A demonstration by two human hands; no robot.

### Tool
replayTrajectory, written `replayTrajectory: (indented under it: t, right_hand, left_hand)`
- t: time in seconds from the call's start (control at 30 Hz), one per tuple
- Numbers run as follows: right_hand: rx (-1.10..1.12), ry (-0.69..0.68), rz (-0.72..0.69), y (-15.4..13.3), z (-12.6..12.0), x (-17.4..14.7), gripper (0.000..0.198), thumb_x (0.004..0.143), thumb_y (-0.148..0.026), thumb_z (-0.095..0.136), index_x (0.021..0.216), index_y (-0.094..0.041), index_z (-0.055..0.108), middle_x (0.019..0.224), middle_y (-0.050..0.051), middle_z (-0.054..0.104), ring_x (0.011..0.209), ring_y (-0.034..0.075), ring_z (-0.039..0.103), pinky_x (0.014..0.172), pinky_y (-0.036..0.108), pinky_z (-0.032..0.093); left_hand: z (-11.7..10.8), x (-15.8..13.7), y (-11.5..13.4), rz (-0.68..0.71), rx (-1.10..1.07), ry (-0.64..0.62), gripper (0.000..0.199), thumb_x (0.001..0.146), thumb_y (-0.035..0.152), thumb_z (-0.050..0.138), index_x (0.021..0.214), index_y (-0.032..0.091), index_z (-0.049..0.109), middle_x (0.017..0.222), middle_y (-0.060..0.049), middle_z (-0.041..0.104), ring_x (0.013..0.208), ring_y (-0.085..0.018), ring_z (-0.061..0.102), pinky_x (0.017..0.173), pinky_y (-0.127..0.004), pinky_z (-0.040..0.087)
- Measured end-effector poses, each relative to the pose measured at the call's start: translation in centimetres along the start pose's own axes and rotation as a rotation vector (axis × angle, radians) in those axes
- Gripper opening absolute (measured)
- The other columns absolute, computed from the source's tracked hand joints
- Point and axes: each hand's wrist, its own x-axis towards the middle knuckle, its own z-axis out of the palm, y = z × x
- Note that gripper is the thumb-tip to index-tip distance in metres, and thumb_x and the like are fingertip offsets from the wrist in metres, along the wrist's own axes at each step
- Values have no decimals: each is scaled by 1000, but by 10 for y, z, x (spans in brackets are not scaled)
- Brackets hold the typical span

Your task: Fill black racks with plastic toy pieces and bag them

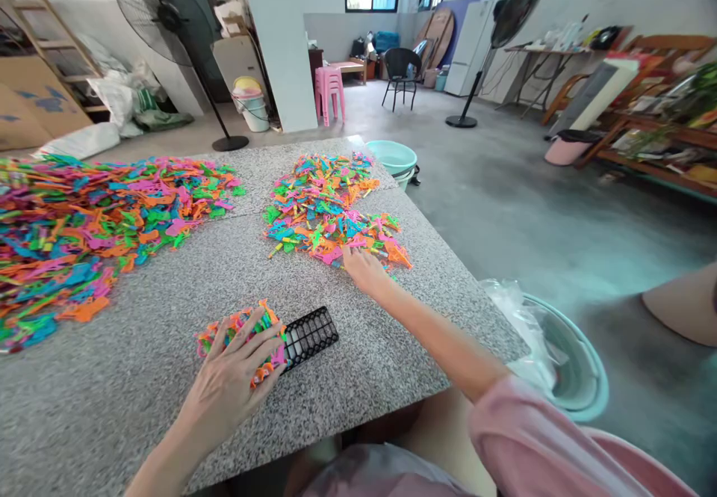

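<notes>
Near the front of the table my left hand (238, 374) lies spread and open over a batch of small plastic toy guns (246, 325) in orange, green, pink and blue. They sit on the left part of a black plastic grid rack (311, 336), whose right part shows bare slots. Further off, my right hand (365, 269) touches the near edge of a loose heap of toy guns (330, 205). Its fingers are curled together by a pink piece; what they pinch, if anything, is hidden.
A larger heap of the same toy guns (112, 220) covers the left of the speckled stone table (184, 288). Past the right edge stand a turquoise basin (392, 155) and a tub (588, 377) with clear plastic bags (518, 318). A standing fan (196, 71) is behind.
</notes>
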Motion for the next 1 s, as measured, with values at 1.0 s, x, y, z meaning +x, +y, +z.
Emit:
replayTrajectory:
  t: [1.0]
  right_hand:
    - [891,-113,-111,-112,64,-76,11,78,-10,56,83,-18,61,79,2,67,72,15,63,69,23,45]
  left_hand:
    - [-12,5,13,-122,-154,-187,24,94,29,50,113,22,63,135,-4,61,145,-32,28,119,-62,9]
